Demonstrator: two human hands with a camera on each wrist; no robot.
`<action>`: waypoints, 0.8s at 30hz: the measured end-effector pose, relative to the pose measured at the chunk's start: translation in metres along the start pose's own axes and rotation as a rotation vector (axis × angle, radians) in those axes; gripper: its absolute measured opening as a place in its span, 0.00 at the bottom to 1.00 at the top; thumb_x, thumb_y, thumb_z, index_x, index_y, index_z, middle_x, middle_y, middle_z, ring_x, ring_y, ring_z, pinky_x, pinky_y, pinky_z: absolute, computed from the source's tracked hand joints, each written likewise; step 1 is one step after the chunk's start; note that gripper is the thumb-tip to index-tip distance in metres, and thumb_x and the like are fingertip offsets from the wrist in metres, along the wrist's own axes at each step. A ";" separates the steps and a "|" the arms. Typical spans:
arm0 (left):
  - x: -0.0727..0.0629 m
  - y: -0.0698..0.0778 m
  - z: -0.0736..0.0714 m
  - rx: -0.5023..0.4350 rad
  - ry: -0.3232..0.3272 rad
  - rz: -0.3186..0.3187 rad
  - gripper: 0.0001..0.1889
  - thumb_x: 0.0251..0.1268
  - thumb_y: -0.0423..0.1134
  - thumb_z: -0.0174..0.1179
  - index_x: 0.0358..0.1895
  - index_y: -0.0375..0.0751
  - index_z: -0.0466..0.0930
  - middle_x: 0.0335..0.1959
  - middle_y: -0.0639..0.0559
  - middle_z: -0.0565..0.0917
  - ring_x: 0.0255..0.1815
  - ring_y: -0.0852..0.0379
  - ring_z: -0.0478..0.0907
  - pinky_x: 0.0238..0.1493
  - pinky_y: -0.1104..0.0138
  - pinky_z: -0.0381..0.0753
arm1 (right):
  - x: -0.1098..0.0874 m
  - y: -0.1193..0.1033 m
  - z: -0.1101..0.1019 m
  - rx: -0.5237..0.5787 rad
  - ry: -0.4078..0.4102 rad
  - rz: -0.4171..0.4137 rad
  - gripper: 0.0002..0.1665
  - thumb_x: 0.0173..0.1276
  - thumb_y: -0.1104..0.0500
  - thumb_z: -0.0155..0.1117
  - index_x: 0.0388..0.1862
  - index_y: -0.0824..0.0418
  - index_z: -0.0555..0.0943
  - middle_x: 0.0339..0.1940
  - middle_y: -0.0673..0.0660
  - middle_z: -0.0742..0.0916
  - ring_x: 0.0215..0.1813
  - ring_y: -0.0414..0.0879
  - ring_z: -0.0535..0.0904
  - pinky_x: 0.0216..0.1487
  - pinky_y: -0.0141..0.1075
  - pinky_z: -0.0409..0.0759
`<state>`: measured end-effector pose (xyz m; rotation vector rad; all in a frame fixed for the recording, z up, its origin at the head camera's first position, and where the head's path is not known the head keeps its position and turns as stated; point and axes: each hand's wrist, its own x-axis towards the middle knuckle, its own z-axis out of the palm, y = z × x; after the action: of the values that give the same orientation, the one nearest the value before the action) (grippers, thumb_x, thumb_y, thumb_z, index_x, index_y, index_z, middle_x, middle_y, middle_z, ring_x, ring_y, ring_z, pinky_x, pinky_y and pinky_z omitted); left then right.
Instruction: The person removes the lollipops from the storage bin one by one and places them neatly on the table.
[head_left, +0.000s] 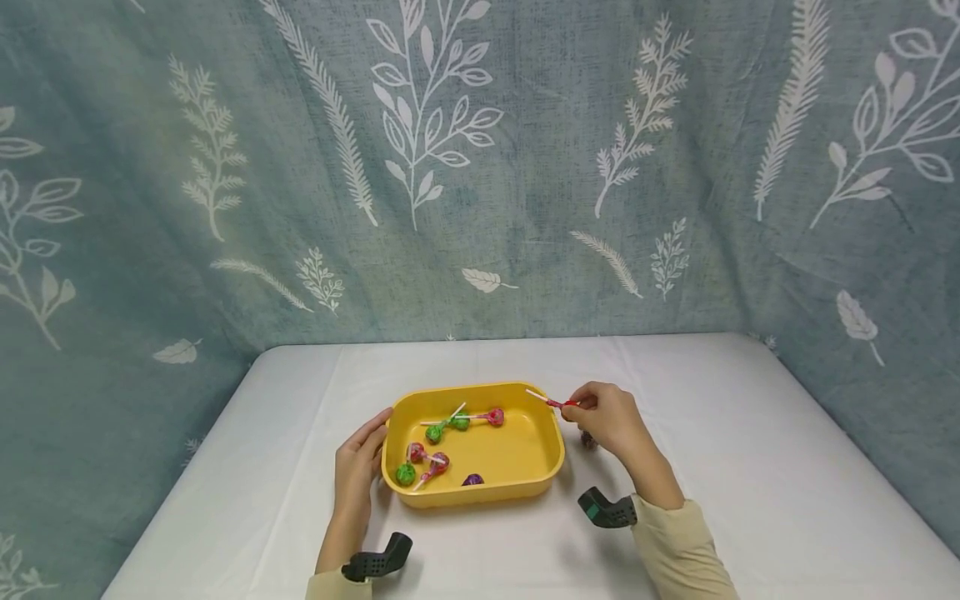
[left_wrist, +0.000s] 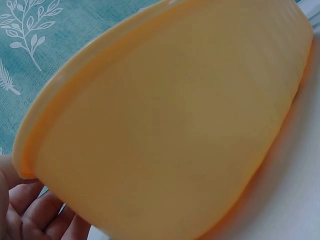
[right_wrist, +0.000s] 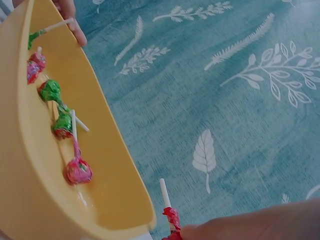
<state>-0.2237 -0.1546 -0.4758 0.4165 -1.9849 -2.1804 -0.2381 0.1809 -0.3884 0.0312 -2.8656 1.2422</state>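
Observation:
My right hand [head_left: 611, 417] pinches a red-wrapped lollipop [head_left: 553, 403] by its candy end, just beyond the right rim of a yellow bin [head_left: 517, 450]. Its white stick points left over the rim. My left hand [head_left: 356, 471] rests against the bin's left outer wall, fingers touching near the rim. Inside the bin lie green lollipops [head_left: 434, 433], a pink lollipop [head_left: 495, 417], pink-red lollipops [head_left: 439, 462] and a purple lollipop [head_left: 473, 479], partly hidden by the front wall. Only the bin's outer wall [left_wrist: 165, 120] and some fingers show in the left wrist view.
A dark-wrapped candy [head_left: 588, 440] lies on the white tablecloth [head_left: 300, 400] beneath my right hand, partly covered by it. Behind the table hangs a teal leaf-patterned curtain [head_left: 525, 167]. Black wrist cameras [head_left: 607, 510] sit on both wrists.

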 end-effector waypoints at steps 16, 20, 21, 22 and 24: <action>0.000 0.001 0.001 0.005 0.001 -0.001 0.19 0.72 0.44 0.54 0.61 0.43 0.78 0.64 0.50 0.75 0.63 0.55 0.72 0.53 0.75 0.75 | 0.002 0.020 -0.018 -0.120 -0.031 0.090 0.14 0.65 0.53 0.66 0.38 0.64 0.81 0.33 0.57 0.86 0.31 0.48 0.76 0.31 0.38 0.78; 0.000 0.001 0.001 0.006 0.003 -0.006 0.19 0.72 0.45 0.54 0.61 0.44 0.79 0.64 0.50 0.75 0.63 0.55 0.72 0.53 0.75 0.75 | 0.004 0.028 -0.024 -0.128 -0.048 0.136 0.15 0.65 0.53 0.65 0.39 0.66 0.81 0.31 0.57 0.84 0.30 0.48 0.77 0.30 0.38 0.79; 0.000 0.001 0.001 0.006 0.003 -0.007 0.19 0.72 0.45 0.55 0.61 0.44 0.79 0.64 0.51 0.75 0.63 0.56 0.72 0.54 0.75 0.75 | 0.004 0.030 -0.025 -0.127 -0.051 0.144 0.16 0.65 0.53 0.65 0.39 0.67 0.80 0.31 0.58 0.84 0.29 0.48 0.78 0.29 0.38 0.79; 0.001 0.001 0.000 0.005 0.003 -0.007 0.19 0.72 0.45 0.55 0.61 0.44 0.78 0.64 0.50 0.75 0.63 0.55 0.72 0.54 0.75 0.75 | 0.004 0.032 -0.027 -0.128 -0.054 0.152 0.17 0.65 0.53 0.65 0.40 0.67 0.80 0.30 0.57 0.84 0.29 0.48 0.78 0.29 0.38 0.79; 0.001 0.001 0.000 0.006 0.002 -0.008 0.19 0.72 0.45 0.55 0.61 0.44 0.78 0.64 0.51 0.75 0.64 0.55 0.72 0.54 0.75 0.75 | 0.005 0.037 -0.029 -0.135 -0.057 0.162 0.17 0.66 0.53 0.64 0.40 0.69 0.80 0.28 0.58 0.83 0.29 0.48 0.78 0.28 0.38 0.79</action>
<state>-0.2243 -0.1548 -0.4750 0.4289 -1.9930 -2.1782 -0.2442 0.2277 -0.3957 -0.1739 -3.0475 1.0823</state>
